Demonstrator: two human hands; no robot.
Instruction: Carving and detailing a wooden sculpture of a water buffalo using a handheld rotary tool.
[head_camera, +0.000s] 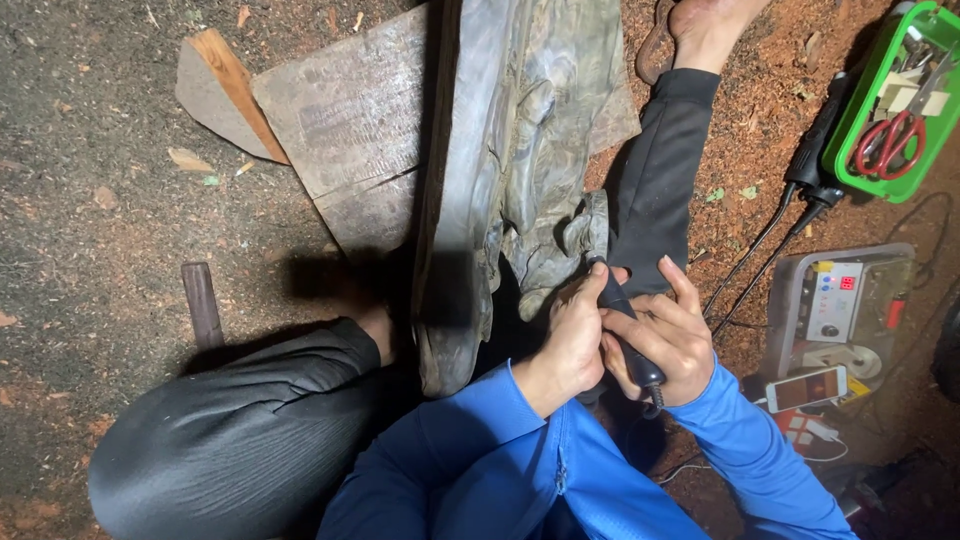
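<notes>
A grey wood carving (520, 170) lies lengthwise away from the person, between the legs. Left hand (572, 340) and right hand (665, 335) both clasp a black rotary tool (625, 330), tip pointing up-left onto the carving's lower edge.

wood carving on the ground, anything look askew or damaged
Nothing looks broken. The wood carving lies on bare dirt between the legs, both hands gripping a black rotary tool against it. Red scissors sit in the green tray.

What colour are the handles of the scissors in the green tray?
Red. The scissors lie in the green tray at top right of the head view.
</notes>
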